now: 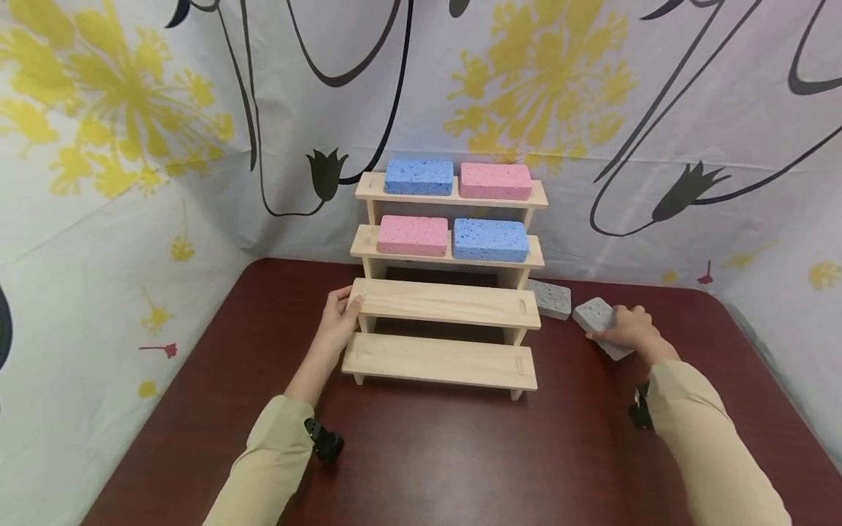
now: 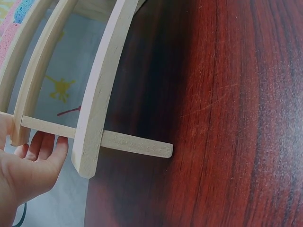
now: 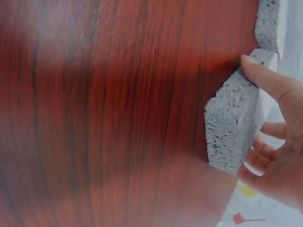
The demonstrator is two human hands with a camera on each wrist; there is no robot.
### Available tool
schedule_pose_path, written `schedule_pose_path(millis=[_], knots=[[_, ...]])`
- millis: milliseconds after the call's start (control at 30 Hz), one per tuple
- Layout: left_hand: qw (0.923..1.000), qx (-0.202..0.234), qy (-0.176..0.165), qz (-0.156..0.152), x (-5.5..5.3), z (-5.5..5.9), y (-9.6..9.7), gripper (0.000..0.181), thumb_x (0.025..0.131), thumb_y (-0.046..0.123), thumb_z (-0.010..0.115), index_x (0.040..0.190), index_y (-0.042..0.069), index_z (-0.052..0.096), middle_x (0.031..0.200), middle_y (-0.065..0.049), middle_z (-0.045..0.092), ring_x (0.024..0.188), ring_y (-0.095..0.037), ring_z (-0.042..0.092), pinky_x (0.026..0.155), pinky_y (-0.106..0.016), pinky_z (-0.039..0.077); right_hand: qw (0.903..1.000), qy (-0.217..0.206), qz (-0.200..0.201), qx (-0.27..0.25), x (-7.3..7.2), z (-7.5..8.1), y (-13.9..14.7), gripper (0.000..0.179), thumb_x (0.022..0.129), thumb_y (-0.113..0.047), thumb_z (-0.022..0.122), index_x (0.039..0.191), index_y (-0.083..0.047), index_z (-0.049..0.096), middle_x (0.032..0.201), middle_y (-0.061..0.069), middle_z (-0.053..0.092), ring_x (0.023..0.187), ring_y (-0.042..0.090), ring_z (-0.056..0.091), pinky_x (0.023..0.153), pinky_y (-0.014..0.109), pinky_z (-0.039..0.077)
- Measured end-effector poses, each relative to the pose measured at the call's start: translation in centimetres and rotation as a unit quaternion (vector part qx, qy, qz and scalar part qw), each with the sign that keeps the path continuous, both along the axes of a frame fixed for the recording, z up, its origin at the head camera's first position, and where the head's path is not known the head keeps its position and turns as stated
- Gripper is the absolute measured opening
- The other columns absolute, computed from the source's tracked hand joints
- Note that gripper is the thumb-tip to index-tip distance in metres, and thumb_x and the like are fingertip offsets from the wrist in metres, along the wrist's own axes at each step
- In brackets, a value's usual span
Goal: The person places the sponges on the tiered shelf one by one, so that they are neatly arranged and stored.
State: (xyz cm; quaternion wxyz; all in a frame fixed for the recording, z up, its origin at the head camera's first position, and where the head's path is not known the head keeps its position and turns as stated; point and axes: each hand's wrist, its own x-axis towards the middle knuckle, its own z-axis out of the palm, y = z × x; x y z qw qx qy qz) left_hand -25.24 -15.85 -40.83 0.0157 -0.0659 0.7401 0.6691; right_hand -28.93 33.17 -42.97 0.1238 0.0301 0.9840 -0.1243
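Note:
A stepped wooden display rack (image 1: 447, 301) stands on the dark red-brown table. My left hand (image 1: 338, 321) grips its left end at the second step from the bottom, thumb on top; in the left wrist view the fingers (image 2: 45, 146) curl against the side support. To the right of the rack, my right hand (image 1: 634, 329) holds a grey sponge (image 1: 594, 315) that lies at an angle on or just above the table. The right wrist view shows thumb and fingers on opposite sides of this sponge (image 3: 229, 123). Another grey sponge (image 1: 552, 299) lies close by, partly behind the rack.
On the top step sit a blue sponge (image 1: 419, 177) at left and a pink sponge (image 1: 495, 181) at right. One step down, a pink sponge (image 1: 412, 236) is left of a blue sponge (image 1: 490, 239). A patterned white cloth (image 1: 421, 95) hangs behind the table (image 1: 421, 453).

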Motion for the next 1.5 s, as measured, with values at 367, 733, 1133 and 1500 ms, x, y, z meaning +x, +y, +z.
schedule_pose_path(millis=[367,733,1133,1500], knots=[[1.0,-0.001,-0.002,-0.009,0.1,0.2,0.0,0.048,0.098,0.019,0.04,0.139,0.004,0.022,0.137,-0.022,0.038,0.126,-0.033,0.041,0.103,-0.048,0.035,0.9954,-0.073,0.06,-0.016,1.7,1.7,1.0,0.094,0.073,-0.05,0.069,0.121,0.022,0.032,0.11,0.039,0.041,0.094,0.043,0.044,0.076,0.05,0.043],[0.9999,-0.008,0.0,-0.009,0.1,0.2,-0.1,0.048,0.098,0.02,0.04,0.139,0.004,0.022,0.136,-0.022,0.039,0.125,-0.033,0.042,0.103,-0.047,0.036,0.978,-0.106,0.173,-0.049,2.6,7.4,-1.7,0.083,0.073,-0.045,0.072,0.122,0.012,0.037,0.112,0.026,0.049,0.097,0.03,0.049,0.078,0.04,0.045],[0.9999,-0.014,-0.005,-0.008,0.1,0.0,-0.1,0.049,0.098,0.022,0.041,0.14,0.004,0.022,0.137,-0.022,0.039,0.125,-0.033,0.043,0.101,-0.048,0.036,0.9707,-0.042,0.218,-0.092,3.8,12.6,-7.2,0.08,0.069,-0.041,0.077,0.126,0.002,0.041,0.113,0.017,0.049,0.102,0.027,0.046,0.082,0.041,0.042],[0.9999,-0.005,-0.001,-0.008,0.0,-0.1,-0.1,0.047,0.098,0.021,0.04,0.139,0.005,0.023,0.136,-0.021,0.04,0.124,-0.032,0.043,0.102,-0.048,0.035,0.9543,0.008,0.278,-0.11,4.1,13.7,-13.0,0.068,0.072,-0.039,0.075,0.125,-0.007,0.046,0.12,0.014,0.051,0.11,0.029,0.049,0.09,0.046,0.043]])
